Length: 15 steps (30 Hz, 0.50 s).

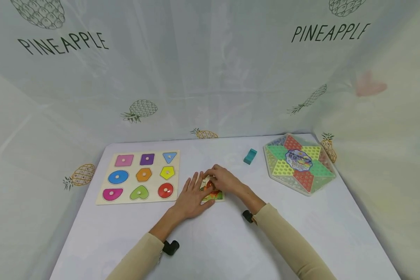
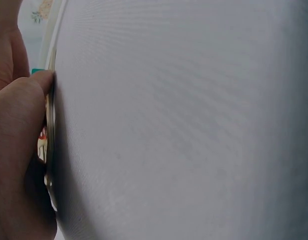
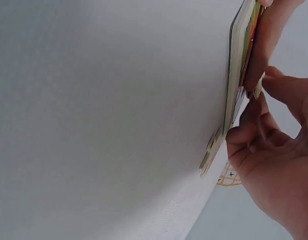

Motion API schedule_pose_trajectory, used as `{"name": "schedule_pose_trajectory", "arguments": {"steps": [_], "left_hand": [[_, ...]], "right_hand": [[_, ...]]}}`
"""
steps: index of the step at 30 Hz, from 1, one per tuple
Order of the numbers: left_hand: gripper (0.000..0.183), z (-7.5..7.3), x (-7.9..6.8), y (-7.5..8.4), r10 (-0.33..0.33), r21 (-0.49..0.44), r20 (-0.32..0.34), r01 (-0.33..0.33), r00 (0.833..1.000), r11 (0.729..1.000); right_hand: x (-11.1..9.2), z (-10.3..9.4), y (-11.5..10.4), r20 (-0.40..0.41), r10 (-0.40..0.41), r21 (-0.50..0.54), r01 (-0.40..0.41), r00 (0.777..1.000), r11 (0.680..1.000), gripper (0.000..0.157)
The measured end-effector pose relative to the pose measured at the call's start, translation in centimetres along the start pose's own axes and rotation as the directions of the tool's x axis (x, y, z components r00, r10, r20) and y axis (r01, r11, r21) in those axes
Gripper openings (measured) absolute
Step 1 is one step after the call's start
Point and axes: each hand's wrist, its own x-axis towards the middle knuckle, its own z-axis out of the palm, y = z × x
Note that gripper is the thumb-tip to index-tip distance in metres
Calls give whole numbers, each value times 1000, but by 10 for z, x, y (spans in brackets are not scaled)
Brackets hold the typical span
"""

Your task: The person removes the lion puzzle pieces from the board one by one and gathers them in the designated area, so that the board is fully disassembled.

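Note:
A small wooden picture puzzle [image 1: 217,196] with a red figure and a green strip lies mid-table, partly hidden under both hands. My left hand [image 1: 191,200] rests across its left side with fingers straight and spread. At its upper right, my right hand [image 1: 225,180] bends over the board. The right wrist view shows the right thumb and fingertips pinching a small pale puzzle piece [image 3: 258,89] just above the puzzle's surface. Another loose wooden piece [image 3: 210,154] lies flat by the board's far end. In the left wrist view, the left thumb [image 2: 41,80] lies along the board's edge.
Left of the hands lies a shape board [image 1: 154,186] with several coloured knobbed shapes. A teal block [image 1: 250,156] sits behind the right hand. Farther right is a hexagonal game box [image 1: 299,165]. A pineapple-print curtain [image 1: 210,77] hangs behind the white table [image 1: 213,249].

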Motion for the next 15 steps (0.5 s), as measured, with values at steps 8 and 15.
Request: {"name": "schedule_pose_trajectory", "arguments": {"steps": [8, 15], "left_hand": [[61, -2, 0, 0, 4, 1, 8, -4, 1000, 1000], [61, -3, -1, 1, -1, -6, 16, 1, 1000, 1000]], "right_hand": [[1, -2, 0, -2, 45, 23, -45, 999, 999, 24], [1, -1, 3, 2, 47, 58, -47, 999, 997, 19]]}}
